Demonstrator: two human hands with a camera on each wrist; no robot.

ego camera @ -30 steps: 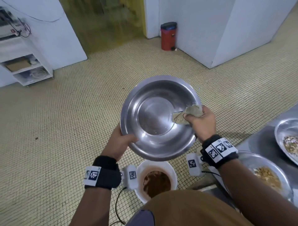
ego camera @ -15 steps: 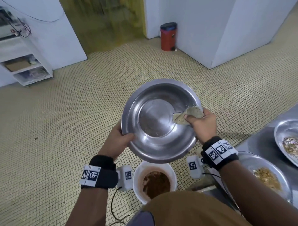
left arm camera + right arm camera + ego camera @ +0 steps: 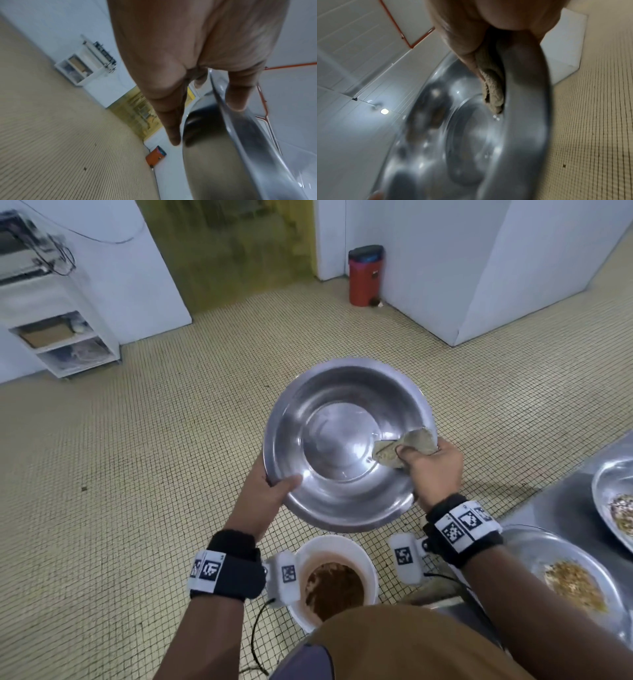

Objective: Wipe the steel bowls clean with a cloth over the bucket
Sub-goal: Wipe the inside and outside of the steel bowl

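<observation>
A steel bowl, tilted above the bucket, was gripped at its near left rim by the left hand while a cloth was pinched inside by the right hand; under wiping pressure, that one-sided hold could have slipped.

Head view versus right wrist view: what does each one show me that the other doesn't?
Only the head view shows the left hand gripping the bowl's rim, the white bucket of brown slop on the floor below the bowl, two more dirty bowls on the steel counter, and the red bin.

Only the right wrist view shows the ceiling light and, up close, the cloth's folds.

Both show the right hand pinching the cloth against the inside wall of the bowl.
</observation>
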